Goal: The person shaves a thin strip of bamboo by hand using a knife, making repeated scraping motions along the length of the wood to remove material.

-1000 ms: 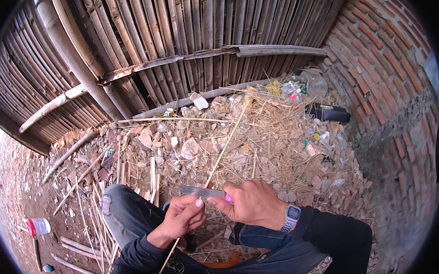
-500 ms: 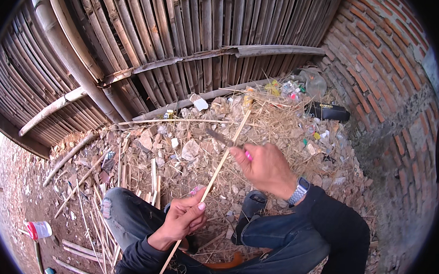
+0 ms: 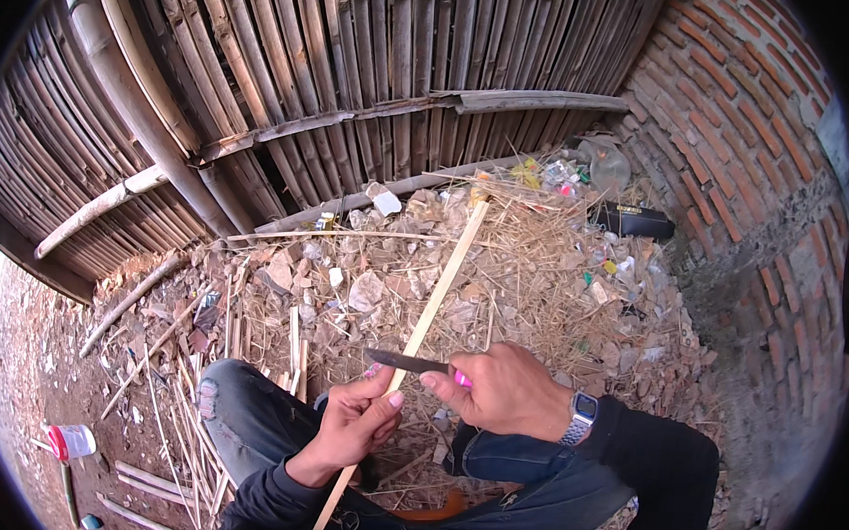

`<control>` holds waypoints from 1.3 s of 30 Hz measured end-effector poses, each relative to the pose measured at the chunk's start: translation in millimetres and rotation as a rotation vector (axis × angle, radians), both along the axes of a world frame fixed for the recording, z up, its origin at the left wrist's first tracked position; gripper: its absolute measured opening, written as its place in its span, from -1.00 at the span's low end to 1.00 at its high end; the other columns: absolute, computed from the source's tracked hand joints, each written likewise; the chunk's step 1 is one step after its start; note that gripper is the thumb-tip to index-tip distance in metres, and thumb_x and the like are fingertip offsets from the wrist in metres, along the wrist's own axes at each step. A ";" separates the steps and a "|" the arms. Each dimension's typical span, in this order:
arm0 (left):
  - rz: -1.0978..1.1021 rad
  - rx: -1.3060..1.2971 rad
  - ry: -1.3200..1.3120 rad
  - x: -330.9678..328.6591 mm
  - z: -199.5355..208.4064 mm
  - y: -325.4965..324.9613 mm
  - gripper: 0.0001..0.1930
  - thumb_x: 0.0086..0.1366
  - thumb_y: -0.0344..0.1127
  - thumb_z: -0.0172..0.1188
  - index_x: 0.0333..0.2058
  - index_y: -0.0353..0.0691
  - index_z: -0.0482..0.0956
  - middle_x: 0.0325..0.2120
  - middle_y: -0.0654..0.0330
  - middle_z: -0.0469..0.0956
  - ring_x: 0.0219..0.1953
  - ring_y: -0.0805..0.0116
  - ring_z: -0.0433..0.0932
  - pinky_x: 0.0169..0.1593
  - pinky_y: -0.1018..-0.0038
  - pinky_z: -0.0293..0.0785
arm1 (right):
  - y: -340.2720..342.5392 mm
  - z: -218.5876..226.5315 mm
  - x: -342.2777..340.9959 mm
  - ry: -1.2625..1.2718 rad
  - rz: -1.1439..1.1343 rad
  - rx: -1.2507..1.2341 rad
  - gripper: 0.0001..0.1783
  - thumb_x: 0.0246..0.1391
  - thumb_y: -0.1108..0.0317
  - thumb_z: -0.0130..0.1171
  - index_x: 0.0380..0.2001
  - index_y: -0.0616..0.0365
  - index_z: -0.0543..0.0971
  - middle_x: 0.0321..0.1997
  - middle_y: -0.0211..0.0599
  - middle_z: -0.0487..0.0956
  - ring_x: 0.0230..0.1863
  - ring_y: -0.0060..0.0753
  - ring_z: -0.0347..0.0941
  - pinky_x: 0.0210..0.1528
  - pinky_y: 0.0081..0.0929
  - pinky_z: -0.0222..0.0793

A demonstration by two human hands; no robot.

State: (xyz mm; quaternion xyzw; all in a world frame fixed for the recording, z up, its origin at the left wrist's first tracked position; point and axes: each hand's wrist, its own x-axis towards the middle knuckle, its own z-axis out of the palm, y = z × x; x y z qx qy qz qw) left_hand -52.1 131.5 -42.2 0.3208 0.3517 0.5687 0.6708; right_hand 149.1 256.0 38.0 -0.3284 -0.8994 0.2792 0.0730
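A long, pale bamboo strip (image 3: 439,290) slants away from me between my legs. My left hand (image 3: 359,423) is closed around its lower part, thumb laid along the strip. In my right hand (image 3: 509,389) is a knife (image 3: 408,362) with a dark blade and a pink handle, mostly hidden by the fingers. The blade lies across the strip just beyond my left thumb and forefinger, its tip pointing left. A watch sits on my right wrist.
Several cut bamboo strips (image 3: 185,430) lie by my left knee. A red-and-white plastic tub (image 3: 71,442) stands farther left. Rubble, straw shavings (image 3: 531,242) and litter cover the ground ahead, below a bamboo wall (image 3: 359,50). A brick wall (image 3: 738,147) rises on the right.
My right hand has drawn the knife back along the strip toward my left hand. The strip has turned so its broader face shows. My left hand stays nearly in place.
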 end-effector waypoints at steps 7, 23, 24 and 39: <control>0.085 -0.076 0.042 -1.4 -3.4 -1.8 -0.51 0.51 -0.47 0.10 0.37 -0.20 0.35 -0.62 0.43 0.32 -0.61 0.67 0.21 -0.54 0.64 0.15 | 47.5 -12.7 -7.7 0.030 -0.192 0.166 -0.21 0.38 -0.23 -0.05 -0.73 0.22 0.50 -0.82 0.02 0.41 -0.70 0.18 0.47 -0.57 0.00 0.38; -0.098 -0.033 -0.210 -5.8 0.5 -2.3 -0.51 0.61 -0.27 -0.13 0.44 -0.18 0.21 -0.70 0.44 0.03 -0.72 0.62 -0.04 -0.59 0.59 0.00 | 14.6 7.9 -2.6 0.005 -0.011 0.009 -0.28 0.38 -0.23 -0.04 -0.61 0.17 0.60 -0.83 -0.10 0.39 -0.75 0.04 0.45 -0.62 -0.08 0.37; -0.116 -0.052 -0.280 -6.5 0.6 -3.0 -0.52 0.62 -0.30 -0.13 0.44 -0.17 0.21 -0.68 0.43 0.03 -0.69 0.60 -0.04 -0.57 0.58 0.03 | 7.0 1.4 -6.8 0.012 -0.017 0.008 -0.28 0.38 -0.23 -0.04 -0.61 0.17 0.60 -0.83 -0.10 0.39 -0.75 0.04 0.45 -0.62 -0.08 0.37; -0.154 -0.201 -0.270 -6.7 20.8 5.1 -0.50 0.61 -0.24 -0.11 0.43 -0.20 0.20 -0.70 0.46 0.03 -0.75 0.63 -0.01 -0.61 0.59 0.01 | 104.2 -15.1 20.6 0.029 -0.389 0.521 -0.27 0.36 -0.22 0.01 -0.70 0.18 0.49 -0.83 -0.04 0.36 -0.74 0.10 0.40 -0.61 -0.02 0.29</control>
